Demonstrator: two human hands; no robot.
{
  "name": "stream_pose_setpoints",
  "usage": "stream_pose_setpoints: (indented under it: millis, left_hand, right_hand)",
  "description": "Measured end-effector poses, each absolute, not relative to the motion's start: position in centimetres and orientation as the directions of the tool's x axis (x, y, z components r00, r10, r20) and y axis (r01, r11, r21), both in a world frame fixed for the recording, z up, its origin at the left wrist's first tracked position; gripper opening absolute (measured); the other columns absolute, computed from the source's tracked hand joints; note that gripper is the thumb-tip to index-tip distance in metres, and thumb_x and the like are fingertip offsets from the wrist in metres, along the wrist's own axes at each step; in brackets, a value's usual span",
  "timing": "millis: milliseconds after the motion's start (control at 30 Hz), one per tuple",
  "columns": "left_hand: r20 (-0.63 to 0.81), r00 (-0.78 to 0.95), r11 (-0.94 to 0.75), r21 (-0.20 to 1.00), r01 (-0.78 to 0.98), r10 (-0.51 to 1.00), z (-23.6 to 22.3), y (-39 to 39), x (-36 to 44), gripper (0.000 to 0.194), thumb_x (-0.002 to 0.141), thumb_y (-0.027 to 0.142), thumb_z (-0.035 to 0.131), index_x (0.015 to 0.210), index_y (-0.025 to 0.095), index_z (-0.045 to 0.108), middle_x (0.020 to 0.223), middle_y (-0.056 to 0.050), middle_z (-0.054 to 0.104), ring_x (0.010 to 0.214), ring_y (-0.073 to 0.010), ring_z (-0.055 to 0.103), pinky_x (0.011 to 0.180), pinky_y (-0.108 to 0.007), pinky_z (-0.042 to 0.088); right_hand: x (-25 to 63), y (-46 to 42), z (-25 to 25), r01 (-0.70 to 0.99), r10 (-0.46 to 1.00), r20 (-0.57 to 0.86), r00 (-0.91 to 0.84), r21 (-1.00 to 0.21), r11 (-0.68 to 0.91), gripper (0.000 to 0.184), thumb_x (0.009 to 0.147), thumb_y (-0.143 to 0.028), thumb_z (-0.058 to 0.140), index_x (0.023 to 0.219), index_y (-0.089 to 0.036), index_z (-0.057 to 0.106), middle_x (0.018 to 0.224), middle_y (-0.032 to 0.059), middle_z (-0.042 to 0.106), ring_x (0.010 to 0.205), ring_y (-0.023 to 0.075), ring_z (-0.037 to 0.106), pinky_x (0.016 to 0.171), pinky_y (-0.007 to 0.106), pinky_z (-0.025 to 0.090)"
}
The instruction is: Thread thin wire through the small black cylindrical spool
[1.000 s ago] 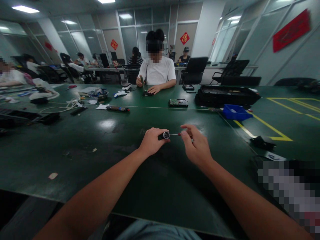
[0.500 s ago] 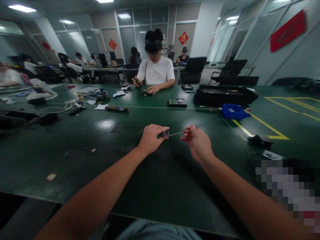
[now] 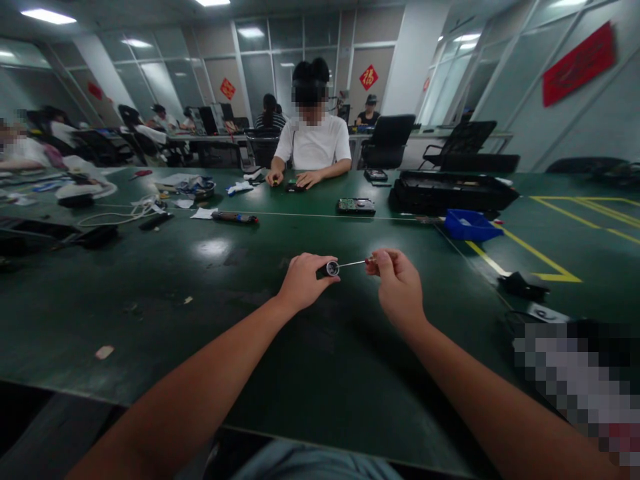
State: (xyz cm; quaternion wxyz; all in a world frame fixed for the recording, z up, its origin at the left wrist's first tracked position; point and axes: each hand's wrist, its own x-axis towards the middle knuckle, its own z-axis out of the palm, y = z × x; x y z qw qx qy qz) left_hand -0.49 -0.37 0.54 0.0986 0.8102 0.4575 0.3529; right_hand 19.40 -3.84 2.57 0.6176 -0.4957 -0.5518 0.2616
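We have our left hand [image 3: 304,285] closed narrowly on a short dark cylinder [image 3: 328,269] with a silvery rim, the fingers above it and the thumb below, and it sits at the fingertips just ahead of us, seemingly held above the green worktop [image 3: 320,380]. Its round open end faces back toward our eyes, so we judge that its long axis runs away from us, though most of the body is hidden by the hand. Our right hand [image 3: 401,287] pinches the red handle of a slim screwdriver [image 3: 353,264] between thumb and curled fingers. The relation that matters is between these two pieces: the bright shaft lies nearly level across the gap, pointing left from the right hand and dipping slightly toward the cylinder, so it runs crosswise to the axis of the opening. Its tip ends at the right edge of the rim; we cannot tell whether it touches there or stops just short. The cylinder is nearer the left hand, which carries it, while the right hand stands a little apart at the shaft's other end. Farther out lie a circuit-board unit [image 3: 356,205] and a blue bin [image 3: 473,225], both well apart from our hands.
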Motion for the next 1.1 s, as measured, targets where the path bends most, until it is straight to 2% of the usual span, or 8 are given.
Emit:
stream_pose_setpoints:
  millis: [167,333,467,733,933,1100]
  left_hand:
    - [0.473,0.341,-0.56,0.47,0.682,0.812,0.6,-0.4,-0.4,0.039,0.083,0.038,0.079,0.12,0.028,0.071,0.109,-0.003,0.076,0.104,-0.026,0.063,0.094,-0.043,0.046]
    - [0.472,0.34,-0.56,0.473,0.681,0.813,0.3,-0.2,-0.5,0.04,0.081,0.038,0.08,0.119,0.028,0.071,0.11,-0.002,0.076,0.105,-0.0252,0.064,0.095,-0.043,0.046]
    - [0.48,0.344,-0.569,0.477,0.67,0.807,0.1,-0.1,-0.5,0.04,0.081,0.035,0.081,0.119,0.029,0.071,0.111,-0.001,0.075,0.106,-0.0243,0.063,0.095,-0.042,0.046]
    - [0.476,0.345,-0.568,0.481,0.668,0.809,0.2,-0.1,-0.6,0.038,0.082,0.033,0.079,0.12,0.029,0.071,0.115,-0.002,0.075,0.109,-0.0252,0.062,0.097,-0.045,0.045]
    - [0.48,0.331,-0.558,0.478,0.678,0.813,0.3,-0.2,-0.5,0.037,0.082,0.034,0.079,0.119,0.031,0.071,0.114,-0.001,0.075,0.108,-0.0255,0.062,0.096,-0.045,0.046]
    - [0.474,0.329,-0.553,0.48,0.681,0.817,0.4,-0.3,-0.5,0.038,0.082,0.034,0.079,0.119,0.031,0.071,0.114,-0.001,0.075,0.107,-0.0251,0.062,0.096,-0.044,0.046]
  right_hand:
    - [19.1,-5.1,3.4,0.463,0.818,0.549,0.173,-0.778,0.425,0.024,0.1,-0.041,0.048,0.102,-0.021,0.061,0.086,0.0064,0.072,0.079,0.0212,0.07,0.075,0.037,0.052]
    - [18.9,-5.6,3.7,0.598,0.786,0.615,0.064,-0.654,0.463,0.019,0.1,-0.035,0.047,0.102,-0.021,0.06,0.086,0.0063,0.073,0.081,0.022,0.072,0.075,0.037,0.05]
    - [18.9,-5.5,3.5,0.603,0.802,0.597,0.03,-0.651,0.462,0.019,0.1,-0.035,0.046,0.101,-0.022,0.06,0.086,0.0063,0.073,0.08,0.022,0.072,0.075,0.036,0.05]
    - [19.0,-4.7,2.9,0.433,0.861,0.493,0.123,-0.808,0.401,0.025,0.1,-0.042,0.046,0.099,-0.02,0.06,0.085,0.0063,0.072,0.077,0.0207,0.07,0.073,0.036,0.052]
    - [18.8,-5.4,3.1,0.571,0.821,0.57,0.028,-0.683,0.455,0.019,0.101,-0.037,0.046,0.103,-0.023,0.059,0.086,0.0062,0.073,0.081,0.022,0.071,0.074,0.036,0.05]
    - [18.7,-5.7,3.5,0.615,0.797,0.605,-0.003,-0.627,0.478,0.018,0.101,-0.034,0.045,0.104,-0.022,0.058,0.087,0.0066,0.073,0.082,0.0225,0.072,0.075,0.036,0.049]
